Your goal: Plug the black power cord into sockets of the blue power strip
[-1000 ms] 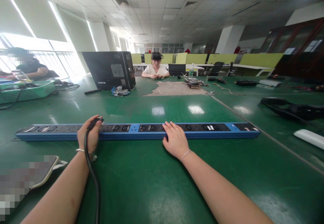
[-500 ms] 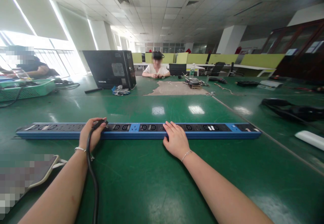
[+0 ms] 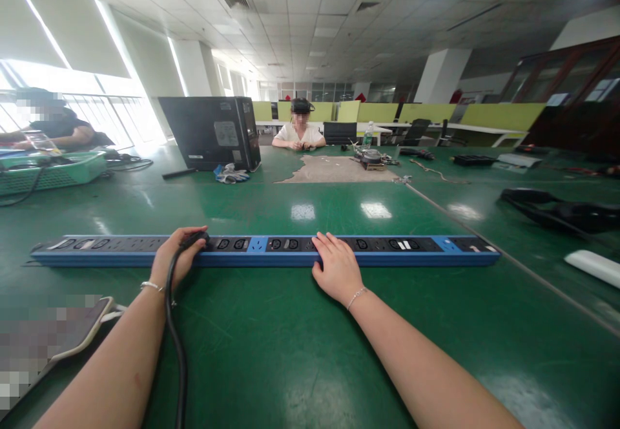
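A long blue power strip (image 3: 258,260) with black socket panels lies crosswise on the green table (image 3: 271,332). My left hand (image 3: 175,258) is closed around the black plug (image 3: 199,240) of a thick power cord (image 3: 177,345), low over the sockets left of the middle. The plug's front end is at the strip's top face; whether it sits in a socket I cannot tell. From my left hand the cord runs down toward me. My right hand (image 3: 336,266) lies flat on the strip right of the middle, fingers stretched out across it, holding nothing.
At the left stands a green plastic basket (image 3: 72,169) with cables. A black computer case (image 3: 213,133) and gloves (image 3: 231,174) are farther back. A phone-like slab (image 3: 62,332) lies near my left forearm. Another person (image 3: 299,133) sits across the table, one more at far left.
My left hand has shifted slightly to the right and tipped the plug lower against the strip. The cord has swung a little left. My right hand has stayed in place.
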The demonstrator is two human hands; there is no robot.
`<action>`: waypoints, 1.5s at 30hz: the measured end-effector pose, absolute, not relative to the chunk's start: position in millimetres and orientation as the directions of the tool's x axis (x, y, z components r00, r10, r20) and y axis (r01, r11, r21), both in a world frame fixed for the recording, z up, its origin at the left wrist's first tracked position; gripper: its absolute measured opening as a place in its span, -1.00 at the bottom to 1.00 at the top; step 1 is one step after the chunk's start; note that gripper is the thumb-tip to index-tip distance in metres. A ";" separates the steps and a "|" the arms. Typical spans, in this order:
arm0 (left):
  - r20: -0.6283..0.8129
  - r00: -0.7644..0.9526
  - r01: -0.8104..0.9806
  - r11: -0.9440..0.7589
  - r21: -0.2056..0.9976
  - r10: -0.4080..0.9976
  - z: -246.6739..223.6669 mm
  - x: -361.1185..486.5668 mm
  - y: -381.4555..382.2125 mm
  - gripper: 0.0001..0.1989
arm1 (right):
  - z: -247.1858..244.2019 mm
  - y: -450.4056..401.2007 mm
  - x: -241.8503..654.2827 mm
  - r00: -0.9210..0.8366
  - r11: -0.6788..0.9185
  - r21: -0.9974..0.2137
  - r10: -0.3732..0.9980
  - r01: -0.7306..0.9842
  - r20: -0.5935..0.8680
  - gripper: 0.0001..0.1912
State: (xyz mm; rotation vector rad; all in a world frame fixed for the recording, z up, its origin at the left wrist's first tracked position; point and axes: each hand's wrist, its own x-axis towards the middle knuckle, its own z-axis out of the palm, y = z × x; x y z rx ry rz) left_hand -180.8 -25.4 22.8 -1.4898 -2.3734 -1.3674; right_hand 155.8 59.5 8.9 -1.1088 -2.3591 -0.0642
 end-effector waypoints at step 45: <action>0.433 -0.461 0.834 0.213 0.508 0.774 17.5 -178.1 -33.5 -0.59 | 8.0 59.8 154.8 -0.522 0.657 -0.172 0.708 0.734 0.476 -0.47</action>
